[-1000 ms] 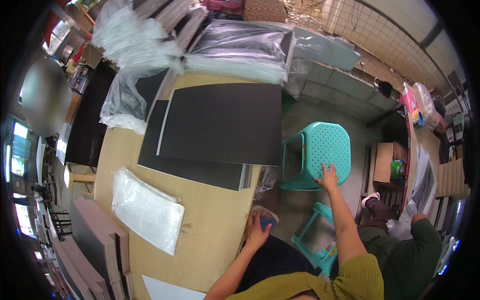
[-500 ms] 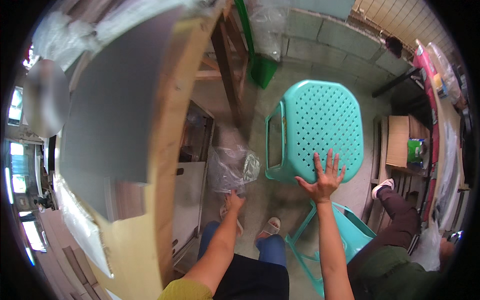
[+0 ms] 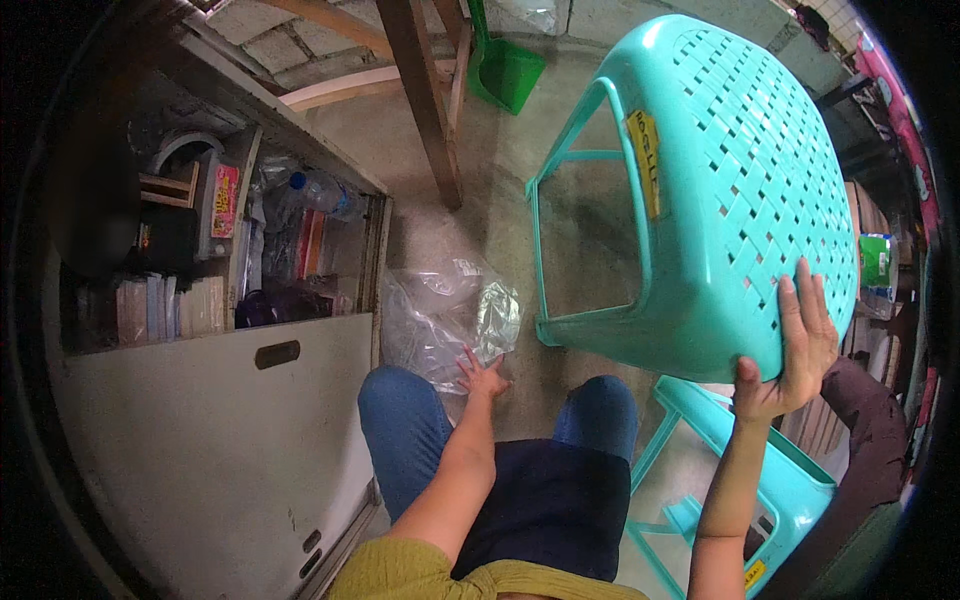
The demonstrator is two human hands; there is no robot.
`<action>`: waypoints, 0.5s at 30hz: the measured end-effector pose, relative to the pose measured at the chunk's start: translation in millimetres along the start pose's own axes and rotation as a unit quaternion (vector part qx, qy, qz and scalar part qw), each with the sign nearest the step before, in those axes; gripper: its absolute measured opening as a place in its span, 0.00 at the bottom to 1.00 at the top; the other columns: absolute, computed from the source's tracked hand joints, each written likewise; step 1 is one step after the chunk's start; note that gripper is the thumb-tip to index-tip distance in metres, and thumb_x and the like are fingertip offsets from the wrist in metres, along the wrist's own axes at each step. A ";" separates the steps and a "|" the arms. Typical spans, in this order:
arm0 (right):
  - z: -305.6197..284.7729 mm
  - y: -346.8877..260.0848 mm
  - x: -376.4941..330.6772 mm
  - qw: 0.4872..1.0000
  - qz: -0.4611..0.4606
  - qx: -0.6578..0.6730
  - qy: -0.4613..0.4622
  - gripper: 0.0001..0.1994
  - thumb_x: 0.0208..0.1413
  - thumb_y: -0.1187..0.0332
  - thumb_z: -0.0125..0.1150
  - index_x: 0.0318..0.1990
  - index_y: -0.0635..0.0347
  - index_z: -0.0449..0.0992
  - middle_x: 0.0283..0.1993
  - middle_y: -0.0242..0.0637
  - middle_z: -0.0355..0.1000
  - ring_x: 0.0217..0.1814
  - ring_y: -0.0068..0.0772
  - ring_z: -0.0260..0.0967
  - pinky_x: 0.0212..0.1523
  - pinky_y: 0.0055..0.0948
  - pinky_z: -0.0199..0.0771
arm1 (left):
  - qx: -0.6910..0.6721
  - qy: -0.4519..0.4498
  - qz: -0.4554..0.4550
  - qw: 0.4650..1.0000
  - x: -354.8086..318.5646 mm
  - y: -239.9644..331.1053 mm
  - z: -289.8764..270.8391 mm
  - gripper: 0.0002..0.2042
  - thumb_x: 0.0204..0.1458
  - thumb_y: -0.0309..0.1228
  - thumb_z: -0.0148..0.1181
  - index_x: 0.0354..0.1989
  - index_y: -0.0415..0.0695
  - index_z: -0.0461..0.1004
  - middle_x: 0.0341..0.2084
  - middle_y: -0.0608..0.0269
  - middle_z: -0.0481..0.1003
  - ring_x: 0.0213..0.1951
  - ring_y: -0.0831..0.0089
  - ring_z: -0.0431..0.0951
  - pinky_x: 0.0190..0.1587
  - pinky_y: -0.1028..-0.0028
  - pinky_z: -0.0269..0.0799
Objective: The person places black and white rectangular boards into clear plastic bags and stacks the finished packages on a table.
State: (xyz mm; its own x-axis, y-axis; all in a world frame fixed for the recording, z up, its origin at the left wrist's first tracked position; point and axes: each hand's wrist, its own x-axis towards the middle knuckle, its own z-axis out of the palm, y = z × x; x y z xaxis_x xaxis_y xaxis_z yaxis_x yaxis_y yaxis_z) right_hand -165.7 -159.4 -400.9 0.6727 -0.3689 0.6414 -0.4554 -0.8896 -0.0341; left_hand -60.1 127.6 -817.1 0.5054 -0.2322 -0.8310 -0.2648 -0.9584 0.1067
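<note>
A turquoise plastic stool (image 3: 720, 190) with a perforated lattice seat is gripped by the right hand (image 3: 790, 350) at its near edge: the fingers are spread flat over the seat top and the thumb is hooked under the rim. The stool is tilted, its legs pointing away toward the concrete floor (image 3: 480, 170), and a yellow sticker (image 3: 645, 165) is seen on its side wall. The left hand (image 3: 483, 378) is reached down between the knees, fingers partly spread and open, its fingertips touching a crumpled clear plastic bag (image 3: 450, 320) that lies on the floor just beside an open cabinet (image 3: 200, 400). Inside the cabinet, bottles, boxes and stacked papers are seen on shelves behind a pale sliding panel. A second turquoise stool (image 3: 740, 470) is seen below the right forearm, near the right knee. A brown wooden table leg (image 3: 425, 95) is set upright beyond the bag, and a green dustpan (image 3: 505, 70) is stood behind it against the wall. Blue jeans and a mustard top are worn by the person.
</note>
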 end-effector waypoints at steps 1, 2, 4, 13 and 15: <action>0.8 -0.7 -0.8 1.000 -0.002 0.001 0.004 0.36 0.52 0.36 0.43 0.47 0.64 0.76 0.51 0.50 0.72 0.58 0.47 0.66 0.59 0.36 0.52 | 0.020 -0.022 0.032 0.999 6.9 -2.2 6.6 0.41 0.38 0.50 0.67 0.64 0.75 0.51 0.67 0.54 0.20 0.67 0.42 0.24 0.61 0.37 0.42; 2.0 -1.0 -1.9 1.000 -0.004 0.001 0.008 0.36 0.53 0.36 0.43 0.47 0.64 0.76 0.51 0.50 0.72 0.57 0.47 0.66 0.58 0.36 0.52 | 0.039 -0.044 0.064 0.996 12.7 -3.3 13.4 0.44 0.39 0.50 0.67 0.66 0.73 0.48 0.68 0.54 0.21 0.67 0.43 0.26 0.61 0.36 0.42; 4.1 -2.6 -0.7 1.000 -0.011 -0.003 0.014 0.35 0.53 0.37 0.43 0.46 0.65 0.76 0.50 0.50 0.72 0.56 0.47 0.67 0.57 0.36 0.53 | -0.016 -0.009 0.104 0.994 34.2 -22.3 42.4 0.48 0.38 0.50 0.67 0.68 0.63 0.43 0.68 0.52 0.25 0.68 0.46 0.28 0.62 0.41 0.45; -14.9 1.6 -1.8 0.998 0.038 -0.024 -0.050 0.32 0.50 0.35 0.47 0.52 0.50 0.74 0.59 0.38 0.67 0.64 0.39 0.59 0.62 0.39 0.44 | -0.413 0.233 0.004 0.881 -45.3 9.4 -24.2 0.28 0.34 0.39 0.72 0.44 0.38 0.73 0.37 0.46 0.75 0.39 0.57 0.76 0.43 0.67 0.69; -20.8 -0.8 2.0 0.996 0.047 -0.010 -0.076 0.32 0.49 0.36 0.50 0.55 0.47 0.71 0.61 0.36 0.64 0.65 0.40 0.56 0.62 0.41 0.42 | -0.442 0.285 -0.007 0.850 -91.0 21.7 -58.5 0.21 0.34 0.34 0.72 0.37 0.38 0.75 0.30 0.50 0.77 0.32 0.60 0.77 0.38 0.68 0.69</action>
State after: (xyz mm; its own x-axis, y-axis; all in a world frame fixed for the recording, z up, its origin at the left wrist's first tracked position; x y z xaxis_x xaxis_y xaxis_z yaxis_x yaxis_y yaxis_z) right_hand -176.1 -153.8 -383.6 0.7064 -0.4889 0.5118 -0.5316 -0.8439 -0.0724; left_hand -63.8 118.2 -707.2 0.8866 -0.0216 -0.4621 0.3373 -0.6533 0.6778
